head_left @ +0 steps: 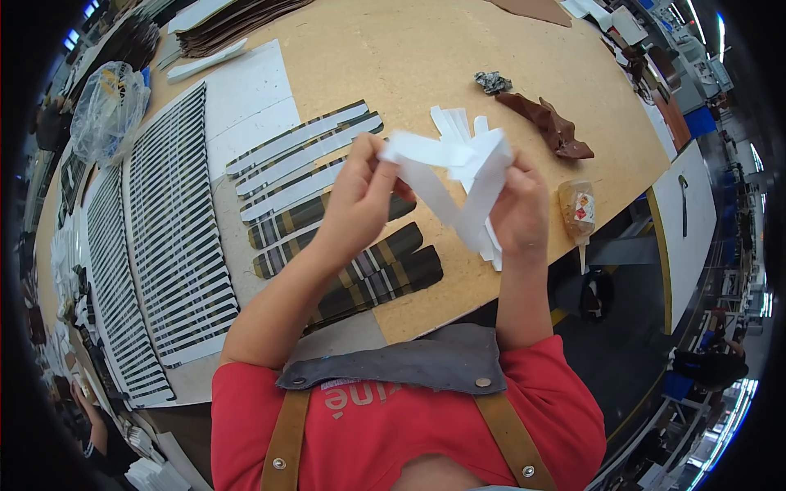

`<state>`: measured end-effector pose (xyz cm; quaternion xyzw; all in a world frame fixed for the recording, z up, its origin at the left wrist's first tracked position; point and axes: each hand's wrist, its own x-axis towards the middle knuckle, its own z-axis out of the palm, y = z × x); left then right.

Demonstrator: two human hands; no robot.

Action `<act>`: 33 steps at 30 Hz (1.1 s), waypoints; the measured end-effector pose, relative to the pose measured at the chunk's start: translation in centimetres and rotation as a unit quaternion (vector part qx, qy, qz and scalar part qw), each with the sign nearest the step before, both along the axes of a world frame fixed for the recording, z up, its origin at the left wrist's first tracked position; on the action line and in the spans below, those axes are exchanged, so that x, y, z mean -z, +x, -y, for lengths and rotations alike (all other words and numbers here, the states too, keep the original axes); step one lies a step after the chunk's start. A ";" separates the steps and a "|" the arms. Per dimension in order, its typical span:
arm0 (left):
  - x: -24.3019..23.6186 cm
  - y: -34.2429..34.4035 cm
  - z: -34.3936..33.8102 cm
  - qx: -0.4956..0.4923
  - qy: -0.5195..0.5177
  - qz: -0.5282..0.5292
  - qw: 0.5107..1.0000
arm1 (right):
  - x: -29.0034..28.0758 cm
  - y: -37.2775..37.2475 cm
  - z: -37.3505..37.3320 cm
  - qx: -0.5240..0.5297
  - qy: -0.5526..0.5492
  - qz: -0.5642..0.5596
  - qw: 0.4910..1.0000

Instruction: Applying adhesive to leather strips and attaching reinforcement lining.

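My left hand (360, 192) is raised over the table, its fingers pinching the end of a white strip (430, 150). The bent strip runs across to my right hand (521, 204), whose fingers are closed on it too. Motion smears the strip, so I cannot tell how many layers are there. Behind and below it lie several loose white strips (452, 123) on the board. Left of them, plaid fabric pieces (332, 204) in dark green, tan and white lie in a row. The farther ones carry white strips on top; those nearest me are partly covered by my left forearm.
At left, two long panels of closely laid striped pieces (176, 213) stretch along the table beside a clear plastic bag (110, 110). A crumpled brown piece (547, 124), a small grey lump (493, 82) and an amber bottle (578, 211) with a nozzle lie right. The table edge (626, 200) passes beyond the bottle.
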<state>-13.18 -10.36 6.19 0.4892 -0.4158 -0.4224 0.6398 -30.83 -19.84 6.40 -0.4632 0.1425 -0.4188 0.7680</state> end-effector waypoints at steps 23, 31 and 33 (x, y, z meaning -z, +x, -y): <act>-1.0 5.5 -12.5 -0.097 0.082 -0.055 0.990 | 6.1 7.1 5.4 0.105 -0.611 -0.644 0.449; 1.0 4.6 -12.4 -0.097 0.125 0.007 0.987 | 3.6 8.5 4.8 0.065 -0.646 -0.630 0.427; 1.3 4.6 -12.5 -0.098 0.110 0.025 0.989 | 5.0 8.4 5.6 0.093 -0.648 -0.607 0.450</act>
